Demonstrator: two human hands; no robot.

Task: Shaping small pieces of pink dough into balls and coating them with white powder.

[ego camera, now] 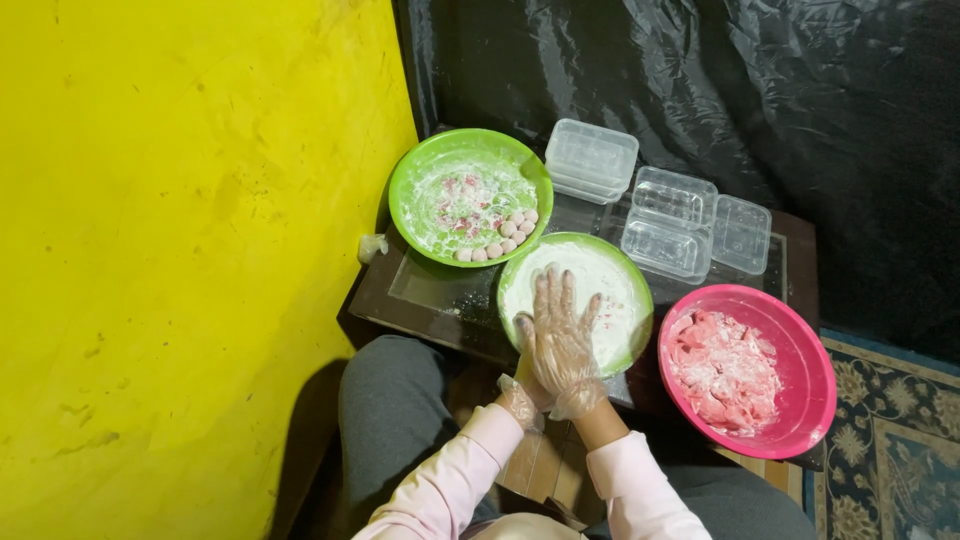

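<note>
White flour coats the green bowl [632, 352]; right hand [560, 335] flat-open above left hand [522, 398], seemingly rolling, grip hidden.

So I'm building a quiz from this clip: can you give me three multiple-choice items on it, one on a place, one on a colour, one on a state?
1. Where do the small dough balls lie?
A. in the far green bowl
B. in the pink bowl
C. on the floor

2. What colour is the bowl with the pink dough pieces?
A. green
B. pink
C. blue

3. How are the person's hands?
A. bare
B. holding a spoon
C. in clear gloves, pressed together

Answers: 1 A, the balls line that bowl's near edge. 2 B, its rim is pink. 3 C, the right hand lies over the left hand above the near green bowl.
</note>
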